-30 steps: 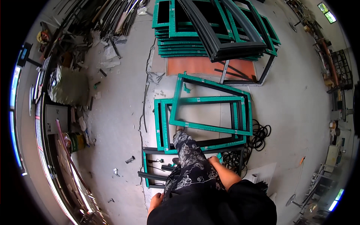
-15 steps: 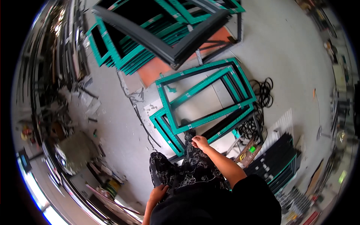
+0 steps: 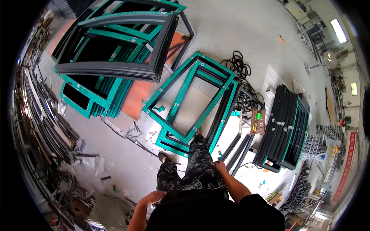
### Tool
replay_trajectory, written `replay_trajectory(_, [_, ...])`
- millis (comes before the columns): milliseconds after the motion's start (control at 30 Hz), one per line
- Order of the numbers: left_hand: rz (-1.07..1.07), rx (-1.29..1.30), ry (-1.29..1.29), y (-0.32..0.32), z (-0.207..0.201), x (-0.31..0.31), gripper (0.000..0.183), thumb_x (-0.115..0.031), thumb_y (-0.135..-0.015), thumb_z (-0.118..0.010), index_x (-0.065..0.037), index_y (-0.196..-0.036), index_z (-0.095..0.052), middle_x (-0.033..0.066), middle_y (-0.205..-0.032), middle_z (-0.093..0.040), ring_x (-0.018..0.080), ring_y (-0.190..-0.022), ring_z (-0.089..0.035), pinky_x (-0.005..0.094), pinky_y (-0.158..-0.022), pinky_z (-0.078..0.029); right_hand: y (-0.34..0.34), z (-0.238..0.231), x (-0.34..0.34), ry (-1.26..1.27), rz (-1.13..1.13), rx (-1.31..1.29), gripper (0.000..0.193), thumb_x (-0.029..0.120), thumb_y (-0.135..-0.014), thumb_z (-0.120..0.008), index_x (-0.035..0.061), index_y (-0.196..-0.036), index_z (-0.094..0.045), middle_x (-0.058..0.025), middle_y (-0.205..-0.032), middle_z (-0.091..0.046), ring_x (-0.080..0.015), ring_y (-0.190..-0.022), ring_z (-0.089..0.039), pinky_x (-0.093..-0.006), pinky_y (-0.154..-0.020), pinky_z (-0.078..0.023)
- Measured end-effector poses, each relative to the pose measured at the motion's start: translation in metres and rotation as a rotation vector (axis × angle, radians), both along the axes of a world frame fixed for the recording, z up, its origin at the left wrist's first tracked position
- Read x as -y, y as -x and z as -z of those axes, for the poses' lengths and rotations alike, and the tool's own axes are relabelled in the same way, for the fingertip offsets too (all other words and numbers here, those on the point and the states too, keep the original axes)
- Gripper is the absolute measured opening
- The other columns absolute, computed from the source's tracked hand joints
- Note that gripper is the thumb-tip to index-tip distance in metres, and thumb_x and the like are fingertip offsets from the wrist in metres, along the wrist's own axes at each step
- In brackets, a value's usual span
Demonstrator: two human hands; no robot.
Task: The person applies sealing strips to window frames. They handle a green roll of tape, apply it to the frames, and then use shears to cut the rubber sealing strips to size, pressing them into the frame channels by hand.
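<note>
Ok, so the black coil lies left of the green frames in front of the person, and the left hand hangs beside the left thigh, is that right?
Not quite: the black coil lies on the right side of the green frames, as the head view shows. The left hand does hang beside the left thigh.

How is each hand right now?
Left hand: by the black, pale-patterned cloth trousers; nothing visibly held, open or closed unclear.
Right hand: also by them; nothing visibly held, open or closed unclear.
</note>
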State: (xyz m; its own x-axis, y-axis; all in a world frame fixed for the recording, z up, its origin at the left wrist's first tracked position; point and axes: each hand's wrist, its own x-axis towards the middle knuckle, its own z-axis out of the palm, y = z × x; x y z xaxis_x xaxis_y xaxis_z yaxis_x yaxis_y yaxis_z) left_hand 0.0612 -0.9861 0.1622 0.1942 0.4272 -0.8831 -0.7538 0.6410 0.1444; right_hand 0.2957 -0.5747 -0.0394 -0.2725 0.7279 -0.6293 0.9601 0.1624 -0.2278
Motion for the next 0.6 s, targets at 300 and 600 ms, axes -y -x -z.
replay_trajectory(300, [0.448, -0.243, -0.065, 0.025, 0.024, 0.016, 0.047, -0.047, -0.096, -0.056, -0.005, -0.113, -0.068, 0.0001, -0.08, -0.059, 0.0118, -0.071, -0.049, 0.0293, -0.065, -0.042, 0.002, -0.026, 0.05, 0.085, 0.095, 0.015, 0.034, 0.032, -0.079, -0.058, 0.007, -0.097, -0.074, -0.0196, -0.1, -0.07, -0.0371, -0.097, -0.066, -0.0438, -0.089, -0.051])
replay_trajectory(600, [0.608, -0.361, -0.051, 0.01, 0.021, -0.105, 0.053, -0.051, -0.095, -0.054, -0.003, -0.113, -0.066, 0.0125, -0.094, -0.066, 0.0207, -0.087, -0.059, 0.0348, -0.078, -0.047, -0.069, 0.027, -0.042, 0.281, 0.079, -0.015, 0.038, 0.034, -0.082, -0.052, 0.0055, -0.096, -0.073, -0.0185, -0.103, -0.069, -0.0384, -0.101, -0.063, -0.0451, -0.088, -0.049])
